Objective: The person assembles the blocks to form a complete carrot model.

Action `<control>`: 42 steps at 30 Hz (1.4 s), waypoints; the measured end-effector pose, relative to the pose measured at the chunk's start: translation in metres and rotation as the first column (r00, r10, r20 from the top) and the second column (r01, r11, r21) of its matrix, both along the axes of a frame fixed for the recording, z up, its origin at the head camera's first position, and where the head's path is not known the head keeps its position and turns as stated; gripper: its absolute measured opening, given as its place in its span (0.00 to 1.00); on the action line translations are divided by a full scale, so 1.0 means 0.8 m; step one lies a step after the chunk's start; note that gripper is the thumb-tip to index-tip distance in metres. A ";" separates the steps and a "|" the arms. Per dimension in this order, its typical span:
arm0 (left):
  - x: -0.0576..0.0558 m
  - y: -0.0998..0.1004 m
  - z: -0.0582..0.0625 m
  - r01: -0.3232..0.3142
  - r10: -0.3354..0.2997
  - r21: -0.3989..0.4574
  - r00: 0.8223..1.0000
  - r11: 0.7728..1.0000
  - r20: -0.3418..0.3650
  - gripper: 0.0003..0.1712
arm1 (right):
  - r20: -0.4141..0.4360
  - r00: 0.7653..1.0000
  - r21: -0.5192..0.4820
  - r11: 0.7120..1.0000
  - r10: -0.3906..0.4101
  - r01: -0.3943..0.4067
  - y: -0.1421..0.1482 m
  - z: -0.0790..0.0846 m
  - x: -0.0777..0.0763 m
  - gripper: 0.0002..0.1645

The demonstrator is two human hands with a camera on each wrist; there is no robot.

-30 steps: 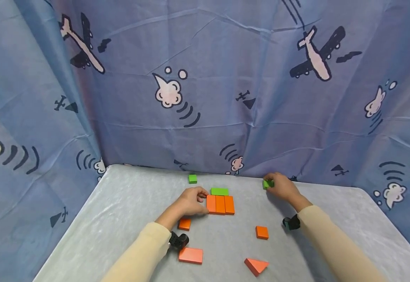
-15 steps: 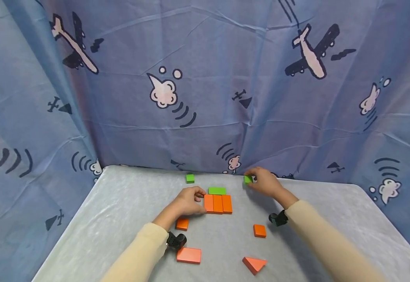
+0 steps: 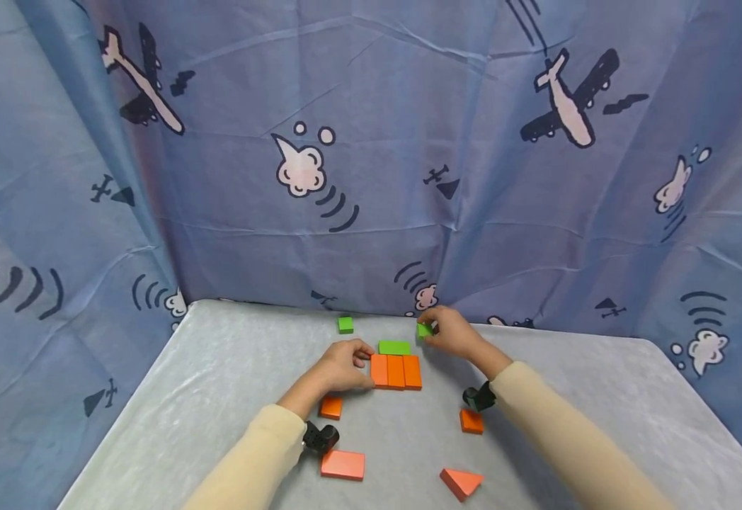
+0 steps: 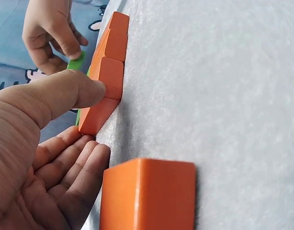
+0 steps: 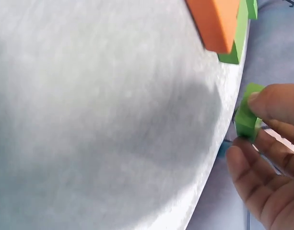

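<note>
My right hand [image 3: 454, 334] pinches a small green block [image 5: 248, 112] between thumb and fingers, just right of the flat green block [image 3: 395, 348]. In the right wrist view the held block appears above the table surface. Three orange blocks [image 3: 396, 372] lie side by side in front of the flat green one. My left hand [image 3: 342, 367] rests at the left side of this row. In the left wrist view its thumb [image 4: 84, 91] touches the leftmost orange block [image 4: 111, 79], and its other fingers are loosely bent below; the index fingertip is hidden there.
Another small green block [image 3: 345, 325] lies at the back left. Small orange blocks lie beside my left wrist [image 3: 330, 407] and below my right wrist [image 3: 471, 422]. Nearer the front are a coral rectangular block [image 3: 343, 465] and a coral triangular block [image 3: 461, 483]. A patterned curtain [image 3: 371, 177] hangs behind the table.
My right hand has moved left with the small green block, from the table's back right to near the flat green block. My left hand has stayed beside the orange row.
</note>
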State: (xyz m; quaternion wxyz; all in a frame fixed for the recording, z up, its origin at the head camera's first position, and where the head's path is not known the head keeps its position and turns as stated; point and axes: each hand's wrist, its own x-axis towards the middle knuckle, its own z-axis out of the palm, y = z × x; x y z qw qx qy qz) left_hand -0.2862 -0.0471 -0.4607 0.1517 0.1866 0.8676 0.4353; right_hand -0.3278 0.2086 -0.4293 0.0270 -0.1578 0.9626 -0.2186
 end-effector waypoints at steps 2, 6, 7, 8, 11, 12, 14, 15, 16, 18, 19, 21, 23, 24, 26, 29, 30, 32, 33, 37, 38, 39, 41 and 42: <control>0.000 0.001 0.000 0.001 -0.001 0.006 1.000 1.000 -0.001 0.31 | 0.008 1.000 0.002 1.000 -0.003 0.003 -0.004 -0.002 -0.001 0.21; 0.000 0.003 -0.001 0.002 -0.002 0.005 1.000 1.000 -0.006 0.31 | -0.001 1.000 0.016 1.000 0.008 -0.008 -0.010 -0.006 -0.002 0.20; 0.000 0.003 -0.001 0.000 0.000 0.004 1.000 1.000 -0.007 0.31 | -0.007 1.000 0.019 1.000 0.007 -0.007 -0.011 -0.006 -0.002 0.20; 0.000 0.003 -0.001 0.000 0.000 0.002 1.000 1.000 -0.008 0.31 | -0.017 1.000 0.024 1.000 0.013 -0.013 -0.012 -0.007 -0.003 0.20; 0.000 0.002 -0.003 -0.004 0.004 0.002 1.000 1.000 -0.012 0.31 | -0.045 0.998 0.041 0.999 0.035 -0.033 -0.015 -0.010 -0.004 0.20; 0.000 0.002 -0.004 -0.006 0.006 0.002 1.000 1.000 -0.012 0.31 | -0.048 0.998 0.043 0.998 0.039 -0.037 -0.016 -0.011 -0.005 0.20; 0.000 0.002 -0.005 -0.007 0.007 0.002 1.000 1.000 -0.012 0.31 | -0.046 0.998 0.050 0.998 0.048 -0.046 -0.017 -0.012 -0.005 0.20; 0.001 0.002 -0.005 -0.007 0.007 0.002 1.000 1.000 -0.011 0.31 | -0.043 0.998 0.054 0.997 0.051 -0.048 -0.018 -0.013 -0.005 0.20; 0.001 0.001 -0.006 -0.008 0.008 0.001 1.000 1.000 -0.012 0.31 | -0.038 0.998 0.056 0.997 0.050 -0.048 -0.019 -0.014 -0.005 0.20; 0.001 0.001 -0.006 -0.010 0.010 0.001 1.000 1.000 -0.010 0.31 | -0.033 0.998 0.064 0.997 0.048 -0.045 -0.020 -0.016 -0.006 0.20; 0.001 0.001 -0.007 -0.010 0.010 -0.001 1.000 1.000 -0.011 0.31 | -0.030 0.998 0.069 0.997 0.047 -0.045 -0.020 -0.017 -0.006 0.19; 0.001 0.001 -0.007 -0.012 0.011 -0.004 1.000 1.000 -0.008 0.31 | -0.026 0.999 0.075 0.996 0.042 -0.040 -0.021 -0.018 -0.006 0.19; 0.001 0.001 -0.007 -0.011 0.011 -0.006 1.000 1.000 -0.007 0.30 | -0.018 0.999 0.077 0.996 0.034 -0.033 -0.021 -0.019 -0.006 0.19; 0.001 0.001 -0.006 -0.011 0.011 -0.007 1.000 1.000 -0.007 0.30 | -0.014 0.999 0.076 0.997 0.029 -0.028 -0.022 -0.019 -0.006 0.19; 0.000 0.001 -0.006 -0.012 0.012 -0.006 1.000 1.000 -0.008 0.30 | -0.008 1.000 0.079 0.997 0.021 -0.020 -0.023 -0.019 -0.006 0.19; 0.000 0.001 -0.005 -0.014 0.014 -0.004 1.000 1.000 -0.011 0.30 | 0.001 1.000 0.077 0.997 0.010 -0.010 -0.024 -0.020 -0.006 0.20; -0.001 0.001 -0.005 -0.015 0.015 -0.004 1.000 1.000 -0.013 0.30 | 0.002 1.000 0.076 0.997 0.009 -0.009 -0.024 -0.020 -0.007 0.20; -0.001 0.001 -0.004 -0.014 0.014 -0.004 1.000 1.000 -0.017 0.30 | 0.002 1.000 0.076 0.997 0.007 -0.007 -0.024 -0.020 -0.007 0.20; -0.001 0.000 -0.004 -0.014 0.014 -0.005 1.000 1.000 -0.019 0.30 | 0.002 1.000 0.075 0.997 0.005 -0.005 -0.025 -0.020 -0.007 0.20; -0.001 0.000 -0.004 -0.011 0.011 -0.004 1.000 1.000 -0.026 0.30 | -0.011 1.000 0.082 0.997 0.017 -0.016 -0.025 -0.019 -0.008 0.20; -0.001 0.000 -0.004 -0.011 0.011 -0.004 1.000 1.000 -0.027 0.30 | -0.010 1.000 0.083 0.996 0.017 -0.016 -0.026 -0.018 -0.008 0.20; -0.002 0.000 -0.005 -0.012 0.012 -0.003 1.000 1.000 -0.027 0.30 | -0.008 1.000 0.083 0.996 0.016 -0.016 -0.026 -0.018 -0.008 0.20; -0.002 0.000 -0.005 -0.012 0.012 -0.003 1.000 1.000 -0.026 0.30 | -0.001 1.000 0.084 0.996 0.013 -0.013 -0.027 -0.018 -0.008 0.20; -0.002 0.000 -0.004 -0.012 0.012 -0.004 1.000 1.000 -0.025 0.30 | 0.002 1.000 0.087 0.996 0.014 -0.014 -0.027 -0.017 -0.008 0.20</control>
